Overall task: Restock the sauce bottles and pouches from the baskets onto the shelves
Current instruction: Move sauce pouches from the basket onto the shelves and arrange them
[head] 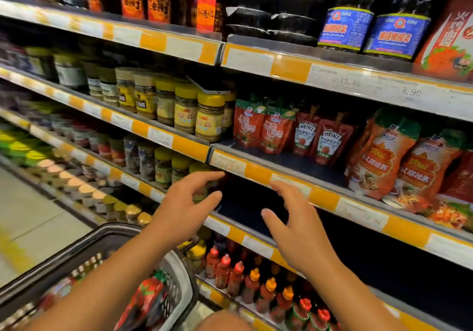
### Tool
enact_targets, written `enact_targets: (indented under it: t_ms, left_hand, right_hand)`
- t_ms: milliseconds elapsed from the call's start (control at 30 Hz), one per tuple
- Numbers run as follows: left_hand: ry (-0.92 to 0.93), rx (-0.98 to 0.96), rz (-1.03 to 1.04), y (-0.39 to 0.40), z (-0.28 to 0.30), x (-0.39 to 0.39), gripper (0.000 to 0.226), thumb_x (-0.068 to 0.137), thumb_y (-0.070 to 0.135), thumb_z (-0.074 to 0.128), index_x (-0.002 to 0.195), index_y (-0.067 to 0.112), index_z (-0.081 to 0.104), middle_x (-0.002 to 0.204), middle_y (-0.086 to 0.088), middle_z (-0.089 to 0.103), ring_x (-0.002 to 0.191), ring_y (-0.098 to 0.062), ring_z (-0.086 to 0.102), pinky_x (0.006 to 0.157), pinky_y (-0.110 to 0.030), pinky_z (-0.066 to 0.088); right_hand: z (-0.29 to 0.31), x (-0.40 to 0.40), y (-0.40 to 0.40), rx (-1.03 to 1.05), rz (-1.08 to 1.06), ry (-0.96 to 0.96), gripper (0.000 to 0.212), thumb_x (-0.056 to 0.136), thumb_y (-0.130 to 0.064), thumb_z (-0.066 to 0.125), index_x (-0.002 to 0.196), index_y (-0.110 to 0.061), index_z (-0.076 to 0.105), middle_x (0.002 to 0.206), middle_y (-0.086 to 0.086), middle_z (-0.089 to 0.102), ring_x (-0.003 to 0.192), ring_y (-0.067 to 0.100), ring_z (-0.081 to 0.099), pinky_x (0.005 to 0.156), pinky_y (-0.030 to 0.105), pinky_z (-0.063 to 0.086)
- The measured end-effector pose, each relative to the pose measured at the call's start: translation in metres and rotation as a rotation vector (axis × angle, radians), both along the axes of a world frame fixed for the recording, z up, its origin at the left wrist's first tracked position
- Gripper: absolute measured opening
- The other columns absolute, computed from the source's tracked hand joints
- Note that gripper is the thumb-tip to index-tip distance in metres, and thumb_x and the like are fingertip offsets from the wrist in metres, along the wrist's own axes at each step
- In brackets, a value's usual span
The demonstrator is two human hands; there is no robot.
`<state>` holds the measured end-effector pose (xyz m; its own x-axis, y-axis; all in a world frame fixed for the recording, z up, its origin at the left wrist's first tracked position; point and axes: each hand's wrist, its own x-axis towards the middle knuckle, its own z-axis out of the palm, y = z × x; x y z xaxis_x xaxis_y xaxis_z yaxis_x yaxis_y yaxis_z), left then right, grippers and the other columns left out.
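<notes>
Both hands are up in front of the shelves with nothing in them: the left hand (188, 204) has its grip open, fingers spread and loosely bent, and the right hand (294, 218) looks the same, also holding nothing. They're hovering just off the front edge of a dark, bare-looking shelf gap (245, 202), below the yellow-and-white price strip (258, 173). On the shelf above that strip, red sauce pouches (265, 128) stand upright toward the back, with Heinz pouches (321, 138) just beside them and bigger orange Thai chili sauce packs (394, 161) toward the right end. Yellow-lidded jars (197, 115) fill the section to the left. The basket (179, 277) sits at the bottom left with a red pouch (147, 297) in it, kind of blurry. Red squeeze bottles (258, 287) line the shelf down low.
</notes>
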<state>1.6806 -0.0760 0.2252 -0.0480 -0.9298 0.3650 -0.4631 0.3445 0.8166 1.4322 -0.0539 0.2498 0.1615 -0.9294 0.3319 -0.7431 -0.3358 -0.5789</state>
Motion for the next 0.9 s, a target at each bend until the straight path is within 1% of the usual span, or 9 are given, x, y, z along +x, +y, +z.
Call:
enact_targets:
  t_ms: [67, 200, 300, 367, 467, 567, 667, 733, 900]
  left_hand:
    - [0.031, 0.1, 0.087, 0.03, -0.027, 0.038, 0.04, 0.097, 0.047, 0.063, 0.132, 0.064, 0.052, 0.143, 0.035, 0.046, 0.127, 0.003, 0.048, 0.099, -0.034, 0.048]
    - [0.028, 0.218, 0.249, 0.087, -0.073, 0.111, 0.043, 0.094, 0.041, 0.07, 0.128, 0.063, 0.057, 0.136, 0.035, 0.054, 0.128, 0.004, 0.052, 0.097, -0.027, 0.049]
    - [0.086, 0.328, 0.366, 0.126, -0.098, 0.156, 0.048, 0.076, 0.06, 0.068, 0.123, 0.057, 0.065, 0.134, 0.022, 0.063, 0.127, -0.005, 0.057, 0.108, -0.045, 0.047]
    - [0.105, 0.36, 0.468, 0.146, -0.118, 0.18, 0.049, 0.069, 0.063, 0.067, 0.117, 0.052, 0.07, 0.124, 0.014, 0.07, 0.118, -0.011, 0.064, 0.105, -0.047, 0.049]
    - [0.092, 0.413, 0.598, 0.17, -0.148, 0.208, 0.027, 0.082, 0.031, 0.08, 0.101, 0.048, 0.072, 0.104, 0.017, 0.076, 0.102, -0.01, 0.071, 0.095, -0.042, 0.054]
    - [0.07, 0.513, 0.696, 0.184, -0.175, 0.223, 0.033, 0.085, 0.008, 0.076, 0.101, 0.036, 0.072, 0.106, 0.011, 0.076, 0.105, -0.014, 0.071, 0.096, -0.038, 0.053]
    - [0.087, 0.577, 0.775, 0.195, -0.199, 0.232, 0.033, 0.083, 0.004, 0.075, 0.113, 0.018, 0.073, 0.109, 0.002, 0.074, 0.108, -0.018, 0.068, 0.093, -0.032, 0.049]
    - [0.073, 0.61, 0.793, 0.202, -0.21, 0.236, 0.031, 0.085, 0.008, 0.074, 0.113, 0.019, 0.071, 0.111, 0.006, 0.07, 0.109, -0.016, 0.066, 0.091, -0.031, 0.048]
    - [-0.009, 0.656, 0.862, 0.221, -0.225, 0.249, 0.033, 0.089, 0.012, 0.065, 0.121, 0.021, 0.069, 0.117, 0.008, 0.061, 0.097, -0.013, 0.064, 0.072, -0.023, 0.049]
  right_hand:
    - [-0.015, 0.026, 0.013, 0.063, 0.069, -0.041, 0.056, 0.102, -0.046, 0.057, 0.152, -0.051, 0.031, 0.151, -0.035, 0.031, 0.136, -0.007, 0.033, 0.114, 0.027, 0.035]
    - [-0.039, 0.079, 0.024, 0.144, 0.164, -0.046, 0.057, 0.102, -0.051, 0.054, 0.153, -0.049, 0.03, 0.159, -0.027, 0.031, 0.144, -0.001, 0.033, 0.116, 0.03, 0.035]
    - [-0.057, 0.12, 0.028, 0.224, 0.22, -0.008, 0.062, 0.101, -0.053, 0.054, 0.157, -0.046, 0.027, 0.162, -0.024, 0.03, 0.144, 0.005, 0.037, 0.115, 0.033, 0.036]
    - [-0.069, 0.147, 0.028, 0.267, 0.268, 0.03, 0.063, 0.101, -0.052, 0.054, 0.157, -0.043, 0.027, 0.162, -0.021, 0.032, 0.131, 0.011, 0.05, 0.11, 0.035, 0.041]
    - [-0.092, 0.187, 0.024, 0.317, 0.349, 0.068, 0.063, 0.102, -0.048, 0.057, 0.158, -0.035, 0.031, 0.161, -0.014, 0.037, 0.141, 0.01, 0.044, 0.115, 0.035, 0.039]
    - [-0.118, 0.227, 0.018, 0.4, 0.388, 0.126, 0.064, 0.101, -0.044, 0.06, 0.157, -0.029, 0.035, 0.158, -0.006, 0.044, 0.144, 0.017, 0.043, 0.113, 0.038, 0.041]
    - [-0.145, 0.261, 0.011, 0.473, 0.397, 0.194, 0.06, 0.1, -0.039, 0.062, 0.153, -0.025, 0.04, 0.147, 0.002, 0.055, 0.131, 0.024, 0.056, 0.101, 0.042, 0.05]
    - [-0.163, 0.279, 0.005, 0.498, 0.409, 0.218, 0.055, 0.098, -0.034, 0.062, 0.15, -0.023, 0.045, 0.143, 0.004, 0.059, 0.122, 0.025, 0.059, 0.089, 0.04, 0.05]
    - [-0.198, 0.302, -0.024, 0.507, 0.359, 0.284, 0.041, 0.094, -0.025, 0.064, 0.135, -0.023, 0.059, 0.133, 0.007, 0.064, 0.113, 0.031, 0.063, 0.09, 0.042, 0.052]
